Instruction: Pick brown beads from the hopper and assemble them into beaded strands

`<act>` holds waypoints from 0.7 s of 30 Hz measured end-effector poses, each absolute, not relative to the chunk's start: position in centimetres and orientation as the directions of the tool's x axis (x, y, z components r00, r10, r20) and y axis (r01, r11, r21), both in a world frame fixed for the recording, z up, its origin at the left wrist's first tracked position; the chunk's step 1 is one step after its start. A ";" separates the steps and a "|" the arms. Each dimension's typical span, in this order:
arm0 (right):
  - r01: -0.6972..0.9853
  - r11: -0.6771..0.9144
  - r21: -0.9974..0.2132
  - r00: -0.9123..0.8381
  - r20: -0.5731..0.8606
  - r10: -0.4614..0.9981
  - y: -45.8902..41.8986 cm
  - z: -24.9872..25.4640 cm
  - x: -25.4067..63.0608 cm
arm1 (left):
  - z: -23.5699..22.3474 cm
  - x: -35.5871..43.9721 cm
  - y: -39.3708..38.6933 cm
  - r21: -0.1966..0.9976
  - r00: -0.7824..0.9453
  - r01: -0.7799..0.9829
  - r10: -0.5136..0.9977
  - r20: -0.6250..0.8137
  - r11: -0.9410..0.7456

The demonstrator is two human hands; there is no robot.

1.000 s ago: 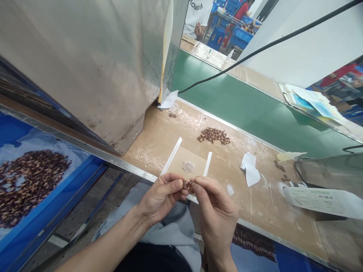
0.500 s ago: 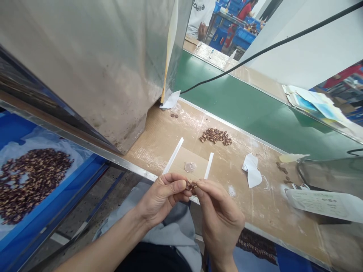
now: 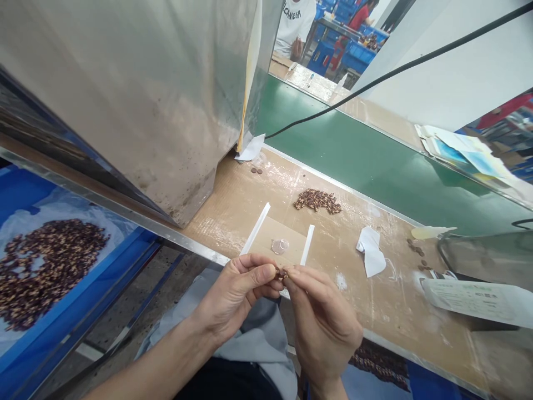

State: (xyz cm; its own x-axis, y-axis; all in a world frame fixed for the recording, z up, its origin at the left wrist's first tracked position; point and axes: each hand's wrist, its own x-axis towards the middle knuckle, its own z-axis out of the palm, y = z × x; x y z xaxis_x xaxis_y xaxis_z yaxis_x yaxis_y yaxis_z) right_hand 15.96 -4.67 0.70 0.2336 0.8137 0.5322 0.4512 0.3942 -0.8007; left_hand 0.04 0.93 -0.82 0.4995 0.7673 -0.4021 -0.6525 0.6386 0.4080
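One small brown piece is pinched between the fingertips of the left hand and right hand.
Both hands are closed narrowly on it, at the near edge of the brown work surface; just beyond lies a clear round item between two white strips, then, farther back, a loose brown pile, and behind that the green strip.

Heap behind a probable dish
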 end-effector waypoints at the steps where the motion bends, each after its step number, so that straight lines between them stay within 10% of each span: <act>1: 0.458 0.401 -0.793 0.229 0.541 0.809 -4.7 0.7 15.9 | -0.7 0.0 0.9 0.409 0.497 -0.653 0.769 -0.403 0.637; 10: 0.369 0.341 -0.865 0.289 0.455 0.842 -4.6 0.7 15.9 | -0.1 -0.2 0.7 0.563 0.452 -0.593 0.817 -0.359 0.575; 15: 0.228 0.250 -0.941 0.366 0.321 0.874 -4.7 1.0 15.9 | 0.0 -1.1 0.0 0.889 0.379 -0.330 0.907 -0.185 0.319; 21: 0.250 0.272 -0.929 0.331 0.346 0.878 -4.9 1.0 16.0 | 0.3 -1.5 -0.7 0.991 0.438 -0.117 0.899 -0.009 0.067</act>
